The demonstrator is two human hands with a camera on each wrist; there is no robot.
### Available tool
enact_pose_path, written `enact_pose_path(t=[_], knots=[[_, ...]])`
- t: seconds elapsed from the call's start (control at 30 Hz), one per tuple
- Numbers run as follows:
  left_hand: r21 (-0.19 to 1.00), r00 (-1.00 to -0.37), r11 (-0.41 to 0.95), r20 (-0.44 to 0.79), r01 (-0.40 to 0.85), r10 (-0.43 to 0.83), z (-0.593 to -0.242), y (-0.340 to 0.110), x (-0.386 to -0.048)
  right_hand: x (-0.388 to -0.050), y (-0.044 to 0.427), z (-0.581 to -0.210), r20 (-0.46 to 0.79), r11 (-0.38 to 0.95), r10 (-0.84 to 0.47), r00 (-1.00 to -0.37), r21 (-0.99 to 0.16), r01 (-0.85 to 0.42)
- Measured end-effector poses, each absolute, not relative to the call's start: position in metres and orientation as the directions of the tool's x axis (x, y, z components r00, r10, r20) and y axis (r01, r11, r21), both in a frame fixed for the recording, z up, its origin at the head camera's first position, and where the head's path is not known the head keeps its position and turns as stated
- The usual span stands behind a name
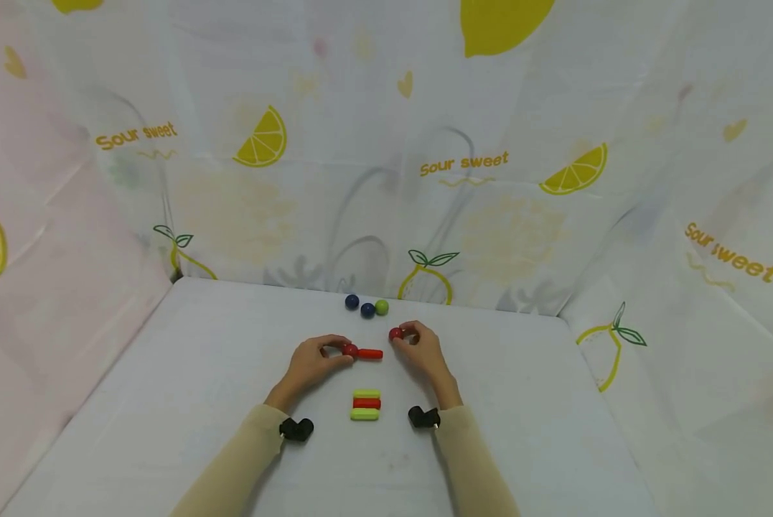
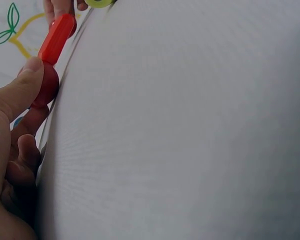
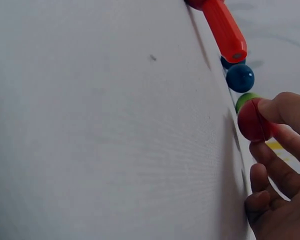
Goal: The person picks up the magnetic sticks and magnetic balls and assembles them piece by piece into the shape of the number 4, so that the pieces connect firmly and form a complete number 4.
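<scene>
My left hand (image 1: 316,361) pinches a red ball (image 1: 350,350) between thumb and fingers; a red stick (image 1: 370,354) extends from that ball to the right. In the left wrist view the stick (image 2: 57,39) meets the ball (image 2: 48,84) beside the thumb. Slightly farther back on the right, my right hand (image 1: 423,352) pinches another red ball (image 1: 395,334), apart from the stick's free end. The right wrist view shows this ball (image 3: 252,120) held by thumb and fingertips, with a thin line across it.
Two dark blue balls (image 1: 352,301) (image 1: 367,310) and a green ball (image 1: 382,307) lie near the back edge of the white table (image 1: 522,373). Nearer the front, between the forearms, a red stick (image 1: 367,403) lies between two yellow-green sticks (image 1: 367,393) (image 1: 364,414). Printed cloth hangs behind.
</scene>
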State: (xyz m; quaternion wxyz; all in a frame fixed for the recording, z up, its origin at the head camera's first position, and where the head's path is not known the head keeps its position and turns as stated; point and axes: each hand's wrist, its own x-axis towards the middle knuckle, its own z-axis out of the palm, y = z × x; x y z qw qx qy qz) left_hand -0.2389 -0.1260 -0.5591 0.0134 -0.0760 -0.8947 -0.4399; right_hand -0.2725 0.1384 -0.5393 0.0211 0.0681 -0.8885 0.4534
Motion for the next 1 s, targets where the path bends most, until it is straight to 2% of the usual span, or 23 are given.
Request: enact_pose_path(t=[0.3,1.0], knots=[[0.788,-0.988,0.597,0.095,0.150,0.123,-0.560,-0.127,-0.239,-0.255,0.139,-0.538,0.072,0.516,-0.099,-0.993,-0.849,-0.113],[0.790,-0.988,0.595,0.097,0.150,0.121,-0.561,-0.126,-0.239,-0.236,0.140,-0.538,0.062,0.502,-0.126,-0.990,-0.857,-0.117]])
